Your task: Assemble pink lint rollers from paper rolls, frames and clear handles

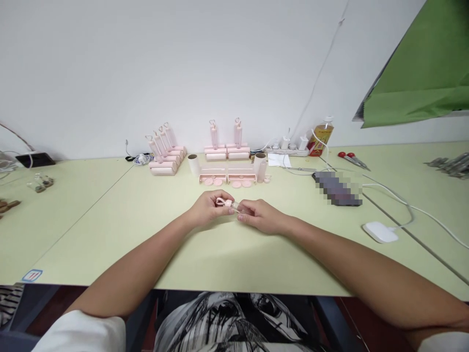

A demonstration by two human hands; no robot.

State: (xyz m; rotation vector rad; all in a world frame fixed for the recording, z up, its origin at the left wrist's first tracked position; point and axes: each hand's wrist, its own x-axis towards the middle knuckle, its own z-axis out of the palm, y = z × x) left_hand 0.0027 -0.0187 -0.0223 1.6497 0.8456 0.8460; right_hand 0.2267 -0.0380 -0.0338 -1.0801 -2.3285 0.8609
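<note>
Both hands meet over the middle of the table. My left hand [210,209] is closed on the pink cap end of a clear lint roller handle [229,203], with its pink loop showing between thumb and fingers. My right hand [262,215] grips the clear tube end of the same handle, which its fingers partly cover. Just beyond lie two open pink roller housings [242,179] with clear covers, and several pink round caps [237,184] in front of them. A white roll [194,165] stands upright at their left, another roll [259,161] at their right.
Finished-looking pink lint rollers [164,164] stand in a row at back left, two more [227,152] by the wall. Rightward are a power strip [296,152], drink bottle [321,137], red-handled tools [353,159], a phone [337,188] and a white charger [380,231] with cable.
</note>
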